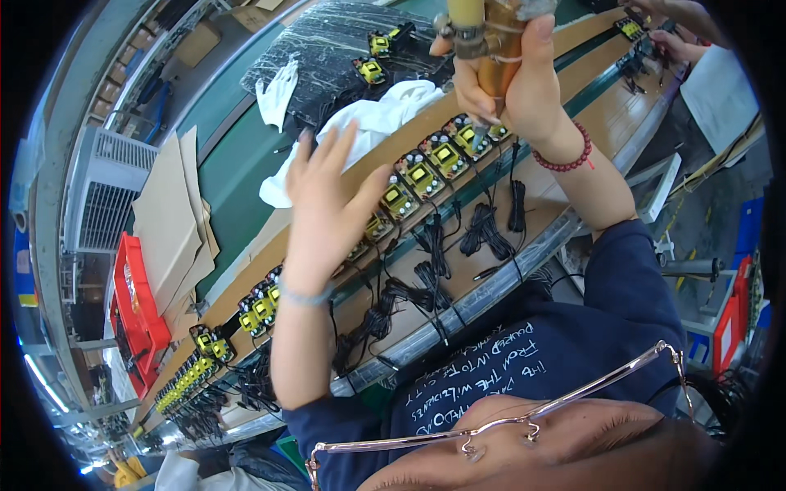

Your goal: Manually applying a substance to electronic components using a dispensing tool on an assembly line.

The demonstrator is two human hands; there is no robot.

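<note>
From the head view, my right grip (530, 106) wraps a translucent amber, tapered dispenser (497, 74), its nozzle below pointing toward yellow-and-black circuit boards (419, 175). It seems light, stiff, perhaps slick; barrel's the safest hold. My left grip (327, 192), fingers spread, shows nothing held.

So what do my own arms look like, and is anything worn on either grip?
Your arms come out of short, dark navy sleeves, with bare forearms below. The left wrist has a thin, pale blue-grey band; the right wrist has a dark red beaded bracelet. No glove shows on the left grip or the right grip.
</note>
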